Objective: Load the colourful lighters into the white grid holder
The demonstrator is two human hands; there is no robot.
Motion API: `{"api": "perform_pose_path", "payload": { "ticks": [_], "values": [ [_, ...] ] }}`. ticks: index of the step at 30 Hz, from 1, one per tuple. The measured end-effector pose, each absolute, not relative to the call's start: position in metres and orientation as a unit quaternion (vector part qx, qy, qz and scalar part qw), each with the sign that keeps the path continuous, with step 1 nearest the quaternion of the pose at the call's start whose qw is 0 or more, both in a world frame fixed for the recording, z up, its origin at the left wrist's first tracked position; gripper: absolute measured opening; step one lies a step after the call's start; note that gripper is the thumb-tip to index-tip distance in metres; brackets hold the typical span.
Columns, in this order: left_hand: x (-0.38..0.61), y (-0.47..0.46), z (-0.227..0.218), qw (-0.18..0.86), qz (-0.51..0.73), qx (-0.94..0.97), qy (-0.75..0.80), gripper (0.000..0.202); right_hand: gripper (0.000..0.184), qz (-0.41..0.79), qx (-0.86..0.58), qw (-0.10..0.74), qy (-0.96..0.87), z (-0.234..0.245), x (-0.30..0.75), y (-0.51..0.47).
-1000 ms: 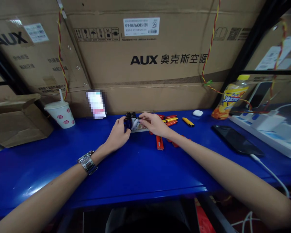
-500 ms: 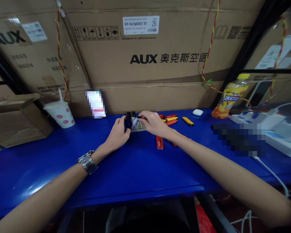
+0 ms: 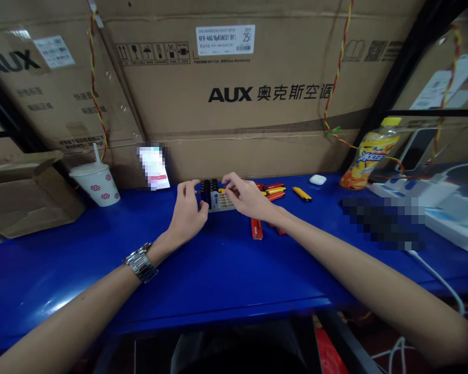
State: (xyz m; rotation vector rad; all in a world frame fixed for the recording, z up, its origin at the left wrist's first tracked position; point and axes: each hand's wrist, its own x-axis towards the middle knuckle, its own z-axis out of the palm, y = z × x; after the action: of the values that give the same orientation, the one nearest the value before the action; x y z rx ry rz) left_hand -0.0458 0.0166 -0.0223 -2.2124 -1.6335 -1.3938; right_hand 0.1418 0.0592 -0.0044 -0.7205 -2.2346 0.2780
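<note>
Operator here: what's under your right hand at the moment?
The right hand is over a pale grey slotted tray on the blue bench, a yellow piece showing by its fingertips. Whatever lies directly beneath the palm is hidden.

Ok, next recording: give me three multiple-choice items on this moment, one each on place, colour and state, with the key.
1. Where are the left hand and right hand?
A at the tray
B on the bottle
C in the box

2. What colour is the table?
A green
B blue
C grey

3. The cup is:
A lidded, with a straw
B on its side
C crushed

1 A: both hands are over or beside it.
2 B: its top shows blue.
3 A: it stands upright, the straw rising from its top.
</note>
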Motion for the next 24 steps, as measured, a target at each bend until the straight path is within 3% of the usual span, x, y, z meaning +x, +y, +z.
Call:
{"api": "perform_pose_path", "payload": {
  "ticks": [4, 9, 14, 17, 21, 24],
  "values": [
    [-0.042, 0.01, -0.017, 0.071, -0.456, -0.741, -0.488, 0.042, 0.022, 0.079, -0.272, 0.353, -0.892, 0.003, 0.149, 0.064],
    [-0.03, -0.006, -0.012, 0.07, -0.332, -0.861, -0.38, 0.028, 0.02, 0.105, -0.3, 0.235, -0.919, 0.016, 0.183, 0.078],
    [-0.013, -0.025, -0.012, -0.002, -0.162, -0.944, -0.289, 0.046, 0.019, 0.148, -0.357, 0.066, -0.92, 0.024, 0.212, 0.088],
    [-0.01, -0.029, -0.012, -0.032, -0.114, -0.956, -0.267, 0.045, 0.029, 0.147, -0.391, -0.017, -0.908, 0.023, 0.215, 0.089],
    [-0.013, -0.025, -0.008, -0.016, -0.155, -0.944, -0.291, 0.034, 0.022, 0.116, -0.405, -0.032, -0.907, 0.02, 0.214, 0.089],
    [-0.017, -0.019, -0.007, 0.035, -0.171, -0.928, -0.329, 0.032, 0.017, 0.132, -0.391, 0.016, -0.911, 0.022, 0.215, 0.088]
  ]
}}
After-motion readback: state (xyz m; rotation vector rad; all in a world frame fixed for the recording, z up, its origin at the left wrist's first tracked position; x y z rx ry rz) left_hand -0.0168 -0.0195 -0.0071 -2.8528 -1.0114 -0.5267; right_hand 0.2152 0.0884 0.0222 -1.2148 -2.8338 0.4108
